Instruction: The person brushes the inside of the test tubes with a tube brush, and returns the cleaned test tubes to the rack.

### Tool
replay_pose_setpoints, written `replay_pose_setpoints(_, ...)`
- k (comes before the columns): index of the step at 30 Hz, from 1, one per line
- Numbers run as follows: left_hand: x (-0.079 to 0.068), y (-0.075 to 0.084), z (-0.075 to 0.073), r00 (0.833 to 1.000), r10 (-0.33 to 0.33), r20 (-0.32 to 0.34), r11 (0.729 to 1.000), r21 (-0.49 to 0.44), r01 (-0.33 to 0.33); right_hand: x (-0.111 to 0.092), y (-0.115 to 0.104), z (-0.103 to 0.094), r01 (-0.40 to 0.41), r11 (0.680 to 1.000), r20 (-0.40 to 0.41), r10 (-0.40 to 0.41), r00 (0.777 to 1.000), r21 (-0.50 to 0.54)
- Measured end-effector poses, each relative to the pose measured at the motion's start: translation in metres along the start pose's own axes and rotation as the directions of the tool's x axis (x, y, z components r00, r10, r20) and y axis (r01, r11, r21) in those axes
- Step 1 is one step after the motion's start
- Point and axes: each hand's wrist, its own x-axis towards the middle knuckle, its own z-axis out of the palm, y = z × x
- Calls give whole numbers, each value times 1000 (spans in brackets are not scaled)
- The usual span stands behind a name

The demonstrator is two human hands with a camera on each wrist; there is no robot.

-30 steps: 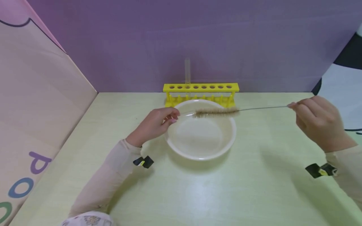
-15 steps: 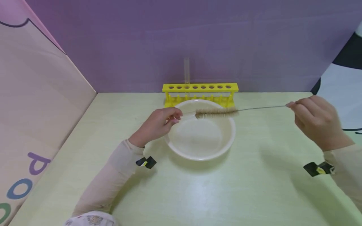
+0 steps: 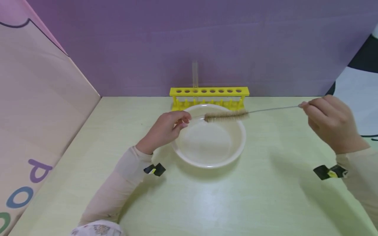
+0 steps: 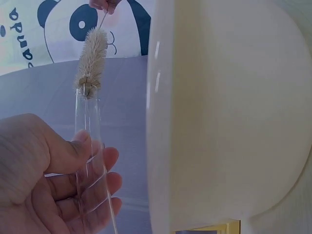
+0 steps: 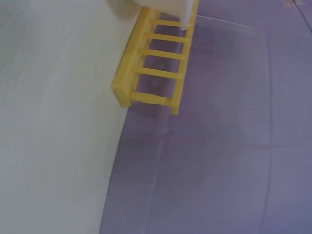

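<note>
Left wall panel (image 3: 38, 98): blue "o" (image 3: 31, 194), green "o" (image 3: 8, 221) cut by frame edge, purple letter (image 3: 40, 164) unclear. Panda-print panel (image 4: 58, 39), left wrist view: sideways dark lettering (image 4: 20, 41), seemingly "anda", rest unreadable.

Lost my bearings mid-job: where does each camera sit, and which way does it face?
Head: head-worn, facing forward and down; left hand, right hand and sleeves show.
Left wrist: worn there, facing rightward; left hand holds the tube, brush beyond, right hand at top.
Right wrist: worn there, facing the rack and purple backdrop; right hand, if there, barely shows.
Head and left wrist share tube and brush.
</note>
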Motion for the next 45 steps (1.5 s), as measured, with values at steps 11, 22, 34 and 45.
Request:
replay_pose_setpoints(11, 0, 4, 2, 999, -18, -29, 1000, -22, 18, 22, -2, -5, -88, 995, -31, 89, 996, 35)
replay_pose_setpoints(22, 0, 5, 5, 999, -30, -24, 999, -12, 30, 24, 0, -15, -133, 991, 149, 129, 980, 16)
replay_pose_setpoints(34, -1, 7, 8, 999, 2, -44, 999, -43, -4, 20, -4, -12, -82, 996, 200, 72, 977, 41)
replay_pose_setpoints(45, 0, 12, 9, 996, 30, -86, 999, 43, -26, 25, -4, -21, -66, 997, 337, 52, 940, 29)
